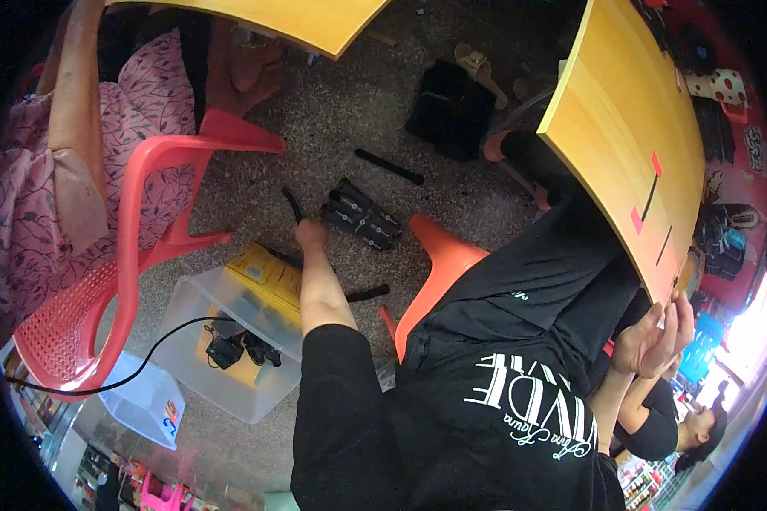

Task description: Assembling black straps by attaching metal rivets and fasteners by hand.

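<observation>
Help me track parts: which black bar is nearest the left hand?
The leftmost black bar, at the left hand; the topmost bar and the bar beside the forearm lie farther away.

I see a big red chair (128,230) on my left, and a person in pink leafy clothes (153,94) is right by it. A pale blue tub (141,400) is near the chair. Up ahead, a tan sandal (475,66) lies next to a black bundle (452,106) on the speckled grey floor (337,115). Far to my right, I spot a white bag with red dots (716,87), something blue (701,345), and another person in a black top (654,426)
</observation>
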The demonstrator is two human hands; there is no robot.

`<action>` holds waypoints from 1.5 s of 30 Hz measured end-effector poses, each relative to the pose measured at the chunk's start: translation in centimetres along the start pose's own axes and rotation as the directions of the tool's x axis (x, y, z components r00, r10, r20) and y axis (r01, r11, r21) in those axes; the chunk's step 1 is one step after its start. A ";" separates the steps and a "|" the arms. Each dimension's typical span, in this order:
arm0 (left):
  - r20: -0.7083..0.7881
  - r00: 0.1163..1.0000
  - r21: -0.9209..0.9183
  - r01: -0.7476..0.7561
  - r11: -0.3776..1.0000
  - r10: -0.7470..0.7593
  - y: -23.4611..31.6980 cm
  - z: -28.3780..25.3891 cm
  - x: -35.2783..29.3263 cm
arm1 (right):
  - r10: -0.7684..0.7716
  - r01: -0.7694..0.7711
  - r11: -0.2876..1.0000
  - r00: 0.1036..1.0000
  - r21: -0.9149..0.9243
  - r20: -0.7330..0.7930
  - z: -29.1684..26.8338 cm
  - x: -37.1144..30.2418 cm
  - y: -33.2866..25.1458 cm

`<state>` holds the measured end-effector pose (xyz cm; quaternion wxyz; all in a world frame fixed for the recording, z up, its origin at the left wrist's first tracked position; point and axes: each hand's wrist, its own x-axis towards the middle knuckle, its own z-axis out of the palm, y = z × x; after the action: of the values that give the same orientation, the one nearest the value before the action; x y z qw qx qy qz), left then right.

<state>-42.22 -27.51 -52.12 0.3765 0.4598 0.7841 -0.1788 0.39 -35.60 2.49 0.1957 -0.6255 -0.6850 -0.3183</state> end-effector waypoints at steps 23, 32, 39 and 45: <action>0.012 -0.229 -0.210 -0.952 -0.221 0.973 25.5 -18.3 -48.3 | 0.454 -0.532 -0.335 0.632 0.778 0.628 -4.5 -9.4 3.3; 0.077 -0.213 -0.160 -0.967 -0.199 0.974 26.5 -14.3 -51.6 | 0.537 -0.359 -0.018 0.784 0.933 0.312 -9.1 -12.4 8.2; 0.262 0.143 -0.153 -0.970 0.188 0.954 27.1 -12.3 -51.3 | 0.621 -0.487 0.446 0.773 0.751 0.132 -8.0 -13.3 9.0; 0.042 -0.065 0.033 -0.997 -0.066 0.997 27.7 -10.2 -51.9 | 0.149 -0.124 0.853 0.989 0.507 -0.008 -11.4 -11.6 5.9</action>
<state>-7.66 -37.30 -4.46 0.3775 0.8959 0.1944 0.1305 6.36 -51.75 4.14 0.3906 -0.5918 -0.6934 -0.1277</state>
